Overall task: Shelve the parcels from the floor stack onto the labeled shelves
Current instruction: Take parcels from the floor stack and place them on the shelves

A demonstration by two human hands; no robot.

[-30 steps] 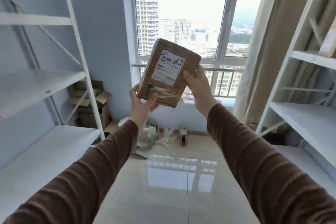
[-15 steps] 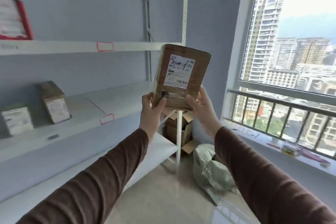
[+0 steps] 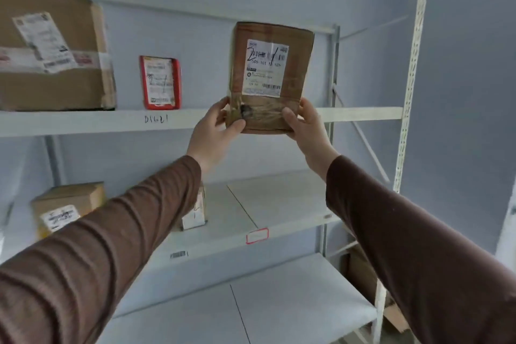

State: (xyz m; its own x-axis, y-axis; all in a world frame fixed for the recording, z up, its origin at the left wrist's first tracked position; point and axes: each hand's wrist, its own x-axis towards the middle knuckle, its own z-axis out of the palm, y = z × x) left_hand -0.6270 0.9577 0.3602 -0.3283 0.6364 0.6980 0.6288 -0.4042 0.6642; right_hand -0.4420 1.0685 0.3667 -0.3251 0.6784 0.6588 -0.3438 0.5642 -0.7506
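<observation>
I hold a flat brown parcel (image 3: 272, 75) upright with both hands, its white barcode label facing me. My left hand (image 3: 216, 127) grips its lower left corner and my right hand (image 3: 305, 126) grips its lower right corner. The parcel's bottom edge hangs just in front of the upper shelf (image 3: 363, 114) of the white rack, to the right of the handwritten mark on the shelf's front edge. Both arms wear brown sleeves.
On the upper shelf stand a large cardboard box (image 3: 53, 50) and a red-bordered parcel (image 3: 160, 82). The middle shelf (image 3: 282, 204) carries a small box (image 3: 67, 207), another partly hidden by my left arm, and a red-outlined tag (image 3: 257, 236). A perforated upright (image 3: 410, 86) bounds the right side.
The view has swung left from the window to the rack. The parcel rose from middle-shelf height to the upper shelf's edge, still held in both hands.
</observation>
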